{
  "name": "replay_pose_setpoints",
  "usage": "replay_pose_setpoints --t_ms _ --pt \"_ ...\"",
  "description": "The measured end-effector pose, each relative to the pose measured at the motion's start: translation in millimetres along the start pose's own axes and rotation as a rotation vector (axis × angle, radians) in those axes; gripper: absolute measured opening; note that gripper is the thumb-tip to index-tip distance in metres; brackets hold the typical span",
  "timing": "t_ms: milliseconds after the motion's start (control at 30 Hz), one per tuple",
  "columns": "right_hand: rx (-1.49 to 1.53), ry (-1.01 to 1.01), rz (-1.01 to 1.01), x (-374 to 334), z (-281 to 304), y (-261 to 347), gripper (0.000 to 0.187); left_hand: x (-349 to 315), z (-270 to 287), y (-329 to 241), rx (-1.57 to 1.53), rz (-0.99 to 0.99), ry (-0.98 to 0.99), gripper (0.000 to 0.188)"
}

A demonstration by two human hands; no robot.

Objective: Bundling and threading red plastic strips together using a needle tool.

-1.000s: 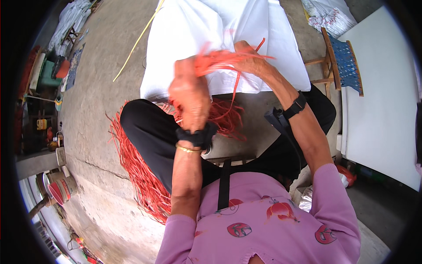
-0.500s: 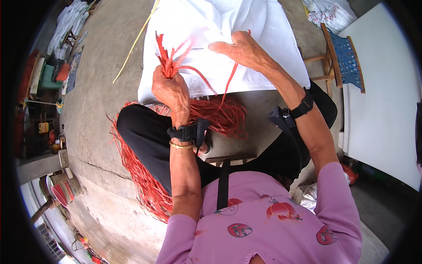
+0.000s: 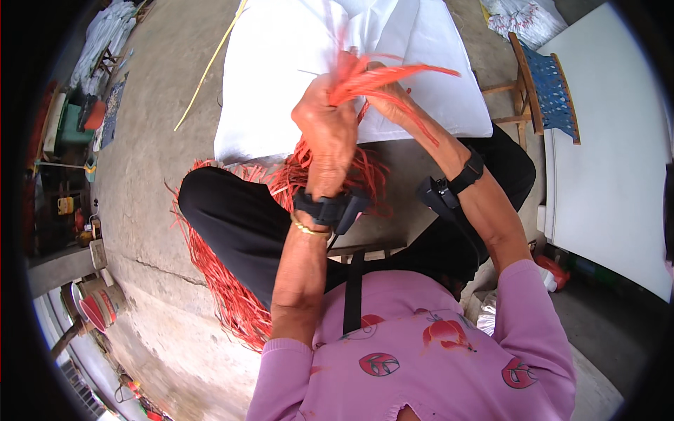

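My left hand (image 3: 326, 116) is closed round a bundle of thin red strips (image 3: 372, 81), whose loose ends fan out above it and to the right. Just right of it, my right hand (image 3: 386, 91) is partly hidden behind those strips. It looks closed, with a short red end showing past its edge and a red strip hanging between the hands. Both hands are over a white sheet (image 3: 260, 105). Many more red strips (image 3: 228, 295) drape down by my left knee and lie beneath the sheet's near edge.
Right of the sheet stands a wooden chair with blue webbing (image 3: 547, 84), beside a large white panel (image 3: 597, 154). A yellow strip (image 3: 210, 67) lies on the concrete floor at the left. A bucket (image 3: 105, 305) is at lower left, and stuffed white sacks (image 3: 523, 21) sit far right.
My left hand has moved right and slightly up with the strips, meeting my right hand. The strips' free ends have swung to the right. My right hand has turned and dropped slightly.
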State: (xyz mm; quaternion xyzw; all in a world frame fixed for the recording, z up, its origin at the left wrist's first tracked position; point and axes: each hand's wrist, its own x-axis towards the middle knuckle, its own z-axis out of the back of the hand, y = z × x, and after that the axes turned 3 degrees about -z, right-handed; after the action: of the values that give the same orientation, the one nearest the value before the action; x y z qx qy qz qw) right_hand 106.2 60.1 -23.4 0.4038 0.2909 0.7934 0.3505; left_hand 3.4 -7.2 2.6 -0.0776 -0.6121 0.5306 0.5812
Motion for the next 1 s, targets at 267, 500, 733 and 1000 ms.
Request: replay_pose_setpoints --t_ms 267,500,733,1000 --pt "0.033 0.199 -0.483 21 25 32 0.047 -11 19 18 -0.061 0.338 0.116 0.025" --pt "0.039 -0.011 -0.668 19 37 17 0.052 -15 4 19 -0.214 0.301 0.234 0.022" --pt "-0.505 0.169 -0.506 23 45 45 0.039 -11 -11 52 0.035 0.292 -0.228 0.021" --pt "-0.696 0.161 -0.273 17 36 48 0.046 -8 -1 52 -0.023 0.439 -0.288 0.024"
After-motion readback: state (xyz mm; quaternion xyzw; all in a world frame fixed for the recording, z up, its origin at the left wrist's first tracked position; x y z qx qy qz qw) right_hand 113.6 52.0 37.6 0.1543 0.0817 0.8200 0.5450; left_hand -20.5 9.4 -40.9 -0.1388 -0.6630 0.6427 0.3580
